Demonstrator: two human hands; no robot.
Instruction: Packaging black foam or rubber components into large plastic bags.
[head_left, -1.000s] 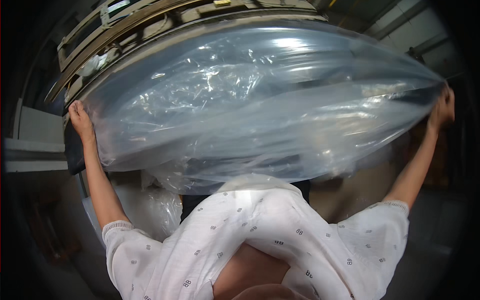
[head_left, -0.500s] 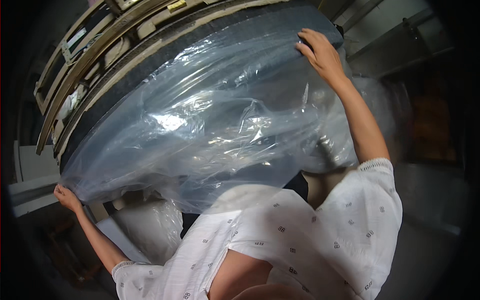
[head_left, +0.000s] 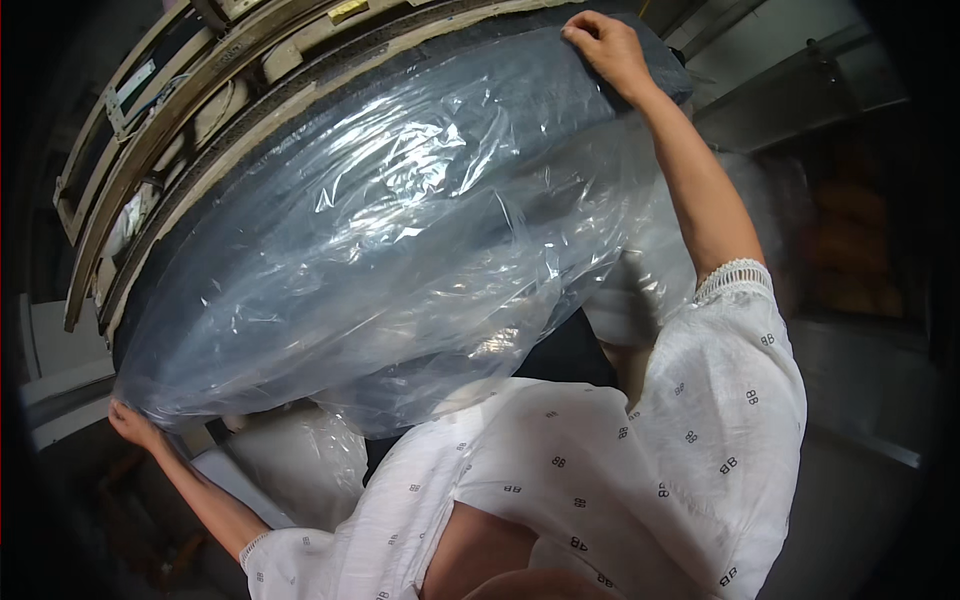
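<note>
**A:** What's around me here?

**B:** From my feed, a dim workroom. Wooden frames (head_left: 180, 110) stand stacked behind the work at upper left, a pale metal wall rail (head_left: 790, 80) runs at upper right, and a white bagged bundle (head_left: 300, 460) sits low, under the sheet.

**A:** And the piece itself?

**B:** A big clear plastic bag (head_left: 400, 250) lies stretched over a dark grey cushion (head_left: 560, 60), tilted from lower left up to upper right, filling most of my view.

**A:** Hands?

**B:** My left hand (head_left: 135, 425) is closed, pinching the bag's lower corner. My right hand (head_left: 605, 50) is curled over the top edge, fingers pressed together, gripping plastic against the cushion. White patterned sleeves (head_left: 700, 430) fill the foreground.
</note>
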